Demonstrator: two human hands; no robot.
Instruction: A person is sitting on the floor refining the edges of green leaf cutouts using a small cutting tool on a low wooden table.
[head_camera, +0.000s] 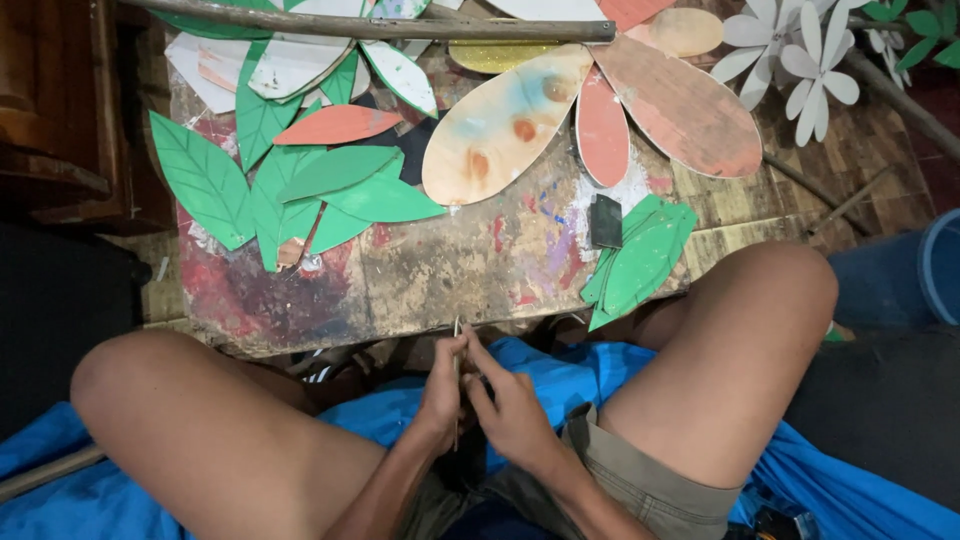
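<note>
Paint-stained wood of the low table sits far from me with green paper leaves spread flat, while near my lap my left hand and right hand pinch a thin stick upright between them.

Shorts: you wear khaki, probably cotton, with a stitched hem.
Legs: your knees and thighs are bare.
Arms: no sleeves reach your wrists.

Paint-stained board — green leaves, petals
</note>
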